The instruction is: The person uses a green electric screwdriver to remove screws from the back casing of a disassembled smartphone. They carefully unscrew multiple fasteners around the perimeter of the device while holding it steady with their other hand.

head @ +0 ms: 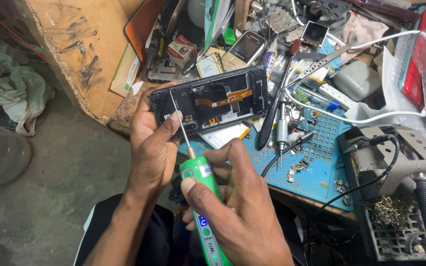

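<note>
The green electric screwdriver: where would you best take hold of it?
Grip the green electric screwdriver around its thick round barrel, coming from the right side, as the right hand does. The thin bit ends at the opened phone, which the left hand holds from the left.

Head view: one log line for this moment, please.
left hand: holds opened phone | right hand: grips green screwdriver | tip: at phone's left end

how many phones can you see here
2, maybe more hidden in the clutter. An opened black phone with its back off is gripped by the left hand. A keypad phone lies on the bench behind it.
</note>
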